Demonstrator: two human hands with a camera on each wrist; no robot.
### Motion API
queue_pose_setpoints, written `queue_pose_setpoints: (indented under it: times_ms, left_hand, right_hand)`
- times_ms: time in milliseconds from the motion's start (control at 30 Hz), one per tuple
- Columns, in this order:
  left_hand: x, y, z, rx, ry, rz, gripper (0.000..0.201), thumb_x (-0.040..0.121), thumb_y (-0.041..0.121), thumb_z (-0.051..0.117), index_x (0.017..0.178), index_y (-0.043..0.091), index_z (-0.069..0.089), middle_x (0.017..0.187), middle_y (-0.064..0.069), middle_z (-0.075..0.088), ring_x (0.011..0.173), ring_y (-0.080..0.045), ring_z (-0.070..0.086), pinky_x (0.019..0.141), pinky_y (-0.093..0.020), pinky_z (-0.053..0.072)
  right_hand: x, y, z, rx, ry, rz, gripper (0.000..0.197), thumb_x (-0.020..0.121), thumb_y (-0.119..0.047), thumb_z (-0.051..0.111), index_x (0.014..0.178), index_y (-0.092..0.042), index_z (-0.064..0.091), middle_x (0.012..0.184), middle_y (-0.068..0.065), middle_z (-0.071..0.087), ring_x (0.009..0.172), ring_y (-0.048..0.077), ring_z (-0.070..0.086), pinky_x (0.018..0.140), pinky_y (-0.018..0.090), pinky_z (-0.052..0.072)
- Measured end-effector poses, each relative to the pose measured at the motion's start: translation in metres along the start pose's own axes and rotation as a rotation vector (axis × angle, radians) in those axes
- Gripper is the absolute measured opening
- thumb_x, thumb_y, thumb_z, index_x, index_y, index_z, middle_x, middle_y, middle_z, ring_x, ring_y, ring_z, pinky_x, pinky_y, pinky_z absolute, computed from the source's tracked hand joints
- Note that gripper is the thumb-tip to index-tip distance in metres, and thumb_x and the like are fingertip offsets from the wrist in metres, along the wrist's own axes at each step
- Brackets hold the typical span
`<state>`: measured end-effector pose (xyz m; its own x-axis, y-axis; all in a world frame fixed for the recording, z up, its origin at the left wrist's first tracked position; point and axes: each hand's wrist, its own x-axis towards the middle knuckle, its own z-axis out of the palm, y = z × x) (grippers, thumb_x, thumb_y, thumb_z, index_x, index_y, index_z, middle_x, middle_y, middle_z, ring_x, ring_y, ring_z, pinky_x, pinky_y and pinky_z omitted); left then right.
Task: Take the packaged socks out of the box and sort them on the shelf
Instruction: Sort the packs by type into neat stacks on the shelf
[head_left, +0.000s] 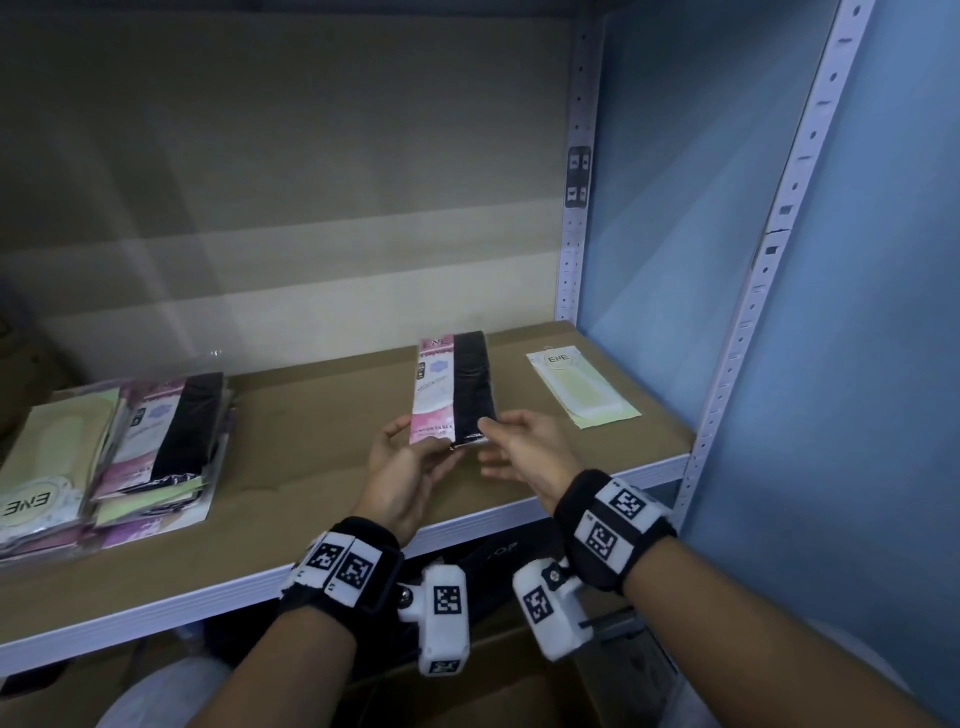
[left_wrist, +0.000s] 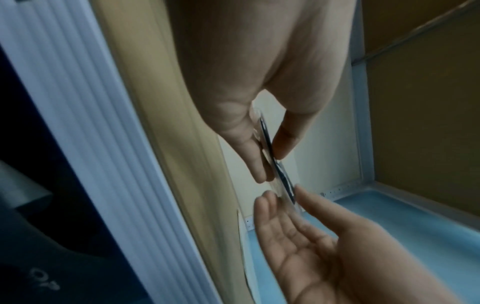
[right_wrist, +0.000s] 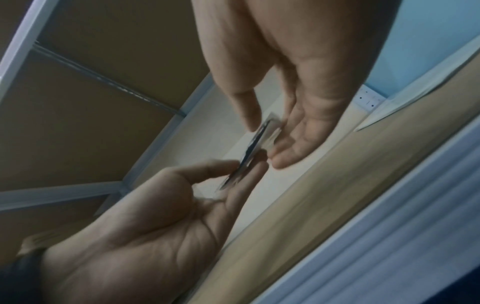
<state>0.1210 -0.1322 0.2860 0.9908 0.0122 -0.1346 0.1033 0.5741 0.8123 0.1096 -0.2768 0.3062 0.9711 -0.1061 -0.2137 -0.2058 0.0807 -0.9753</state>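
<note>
My left hand (head_left: 410, 467) pinched the near end of the pack (head_left: 452, 387), thumb on top and fingers under. My right hand (head_left: 524, 452) pinched the near right corner the same way. I think I used both hands so the floppy pack would not bend. It was just above the shelf (head_left: 322, 415), near the middle. It was long and thin, pink and white beside black, in shiny clear wrap. Farther right a green pack (head_left: 582, 387) lay flat. A pile (head_left: 119, 447) of packs sat far left.

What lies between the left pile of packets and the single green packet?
In the head view: the pink-and-black packet, pinched by the left hand and the right hand.
</note>
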Motion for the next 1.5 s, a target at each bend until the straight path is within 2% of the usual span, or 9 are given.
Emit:
queue_pose_setpoints:
  times_ms: [233, 400, 567, 700, 867, 1000, 1200, 1333, 1500]
  left_hand:
    - [0.0, -0.013, -0.002, 0.393, 0.051, 0.167, 0.048, 0.077, 0.0, 0.073, 0.116, 0.009, 0.047, 0.117, -0.011, 0.062, 0.106, -0.025, 0.064, 0.089, -0.04, 0.056]
    - [0.005, -0.014, -0.003, 0.83, 0.027, 0.356, 0.046, 0.076, 0.012, 0.077, 0.118, 0.01, 0.059, 0.113, -0.004, 0.063, 0.098, -0.011, 0.06, 0.083, -0.015, 0.048]
    - [0.015, -0.023, 0.006, 1.091, 0.042, 0.421, 0.035, 0.077, 0.02, 0.076, 0.11, 0.015, 0.065, 0.099, 0.0, 0.065, 0.089, -0.011, 0.061, 0.084, -0.022, 0.049]
    - [0.021, -0.036, 0.012, 1.179, 0.036, 0.443, 0.025, 0.078, 0.019, 0.074, 0.102, 0.017, 0.068, 0.098, -0.003, 0.067, 0.087, -0.014, 0.062, 0.085, -0.026, 0.051]
    - [0.025, -0.05, 0.014, 1.323, -0.016, 0.432, 0.03, 0.086, 0.01, 0.062, 0.115, 0.006, 0.066, 0.123, -0.01, 0.058, 0.111, -0.024, 0.058, 0.097, -0.025, 0.042]
    - [0.025, -0.051, 0.012, 1.361, -0.044, 0.39, 0.032, 0.088, 0.007, 0.054, 0.118, 0.007, 0.064, 0.12, -0.009, 0.066, 0.109, -0.024, 0.061, 0.094, -0.024, 0.043]
    - [0.024, -0.043, 0.012, 1.394, -0.063, 0.344, 0.036, 0.088, 0.012, 0.057, 0.124, 0.012, 0.061, 0.124, -0.008, 0.065, 0.114, -0.023, 0.059, 0.096, -0.026, 0.043]
    - [0.021, -0.023, 0.008, 1.383, -0.031, 0.384, 0.042, 0.088, 0.016, 0.059, 0.13, 0.012, 0.056, 0.129, -0.006, 0.061, 0.118, -0.021, 0.056, 0.097, -0.022, 0.041]
    - [0.019, 0.021, -0.015, 1.396, 0.037, 0.39, 0.044, 0.089, 0.016, 0.058, 0.132, 0.012, 0.053, 0.136, -0.005, 0.055, 0.127, -0.02, 0.049, 0.103, -0.023, 0.036]
  right_hand:
    - [0.008, 0.009, 0.0, 0.027, 0.118, -0.078, 0.026, 0.087, 0.001, 0.061, 0.112, 0.008, 0.056, 0.083, 0.009, 0.059, 0.067, 0.018, 0.063, 0.064, 0.028, 0.06]
    - [0.021, 0.008, -0.015, -0.106, 0.217, -0.142, 0.038, 0.087, 0.002, 0.061, 0.124, 0.002, 0.052, 0.079, 0.001, 0.053, 0.068, 0.018, 0.061, 0.064, 0.028, 0.059]
    - [0.039, 0.012, -0.029, -0.443, 0.298, -0.248, 0.013, 0.082, -0.01, 0.069, 0.093, -0.013, 0.066, 0.078, -0.001, 0.062, 0.076, 0.02, 0.064, 0.079, 0.039, 0.057]
    - [0.048, 0.02, -0.037, -0.625, 0.324, -0.266, 0.016, 0.086, -0.013, 0.065, 0.1, -0.007, 0.07, 0.096, 0.009, 0.071, 0.081, 0.015, 0.059, 0.077, 0.019, 0.044]
    - [0.058, 0.038, -0.034, -0.793, 0.261, -0.236, 0.024, 0.087, -0.016, 0.06, 0.109, -0.011, 0.068, 0.109, 0.016, 0.065, 0.096, 0.026, 0.063, 0.092, 0.029, 0.049]
    - [0.06, 0.045, -0.033, -0.875, 0.259, -0.295, 0.023, 0.086, -0.016, 0.06, 0.108, -0.011, 0.068, 0.103, 0.012, 0.068, 0.111, 0.03, 0.056, 0.095, 0.038, 0.048]
    - [0.057, 0.039, -0.035, -0.867, 0.267, -0.311, 0.025, 0.086, -0.017, 0.059, 0.109, -0.011, 0.068, 0.105, 0.014, 0.066, 0.097, 0.026, 0.062, 0.088, 0.032, 0.052]
    - [0.048, 0.027, -0.028, -0.858, 0.255, -0.382, 0.028, 0.089, -0.013, 0.056, 0.115, -0.008, 0.065, 0.113, 0.013, 0.061, 0.115, 0.025, 0.051, 0.098, 0.03, 0.043]
    - [0.044, 0.014, 0.003, -0.87, 0.185, -0.474, 0.026, 0.088, -0.012, 0.056, 0.111, -0.005, 0.066, 0.113, 0.012, 0.065, 0.106, 0.026, 0.058, 0.087, 0.026, 0.043]
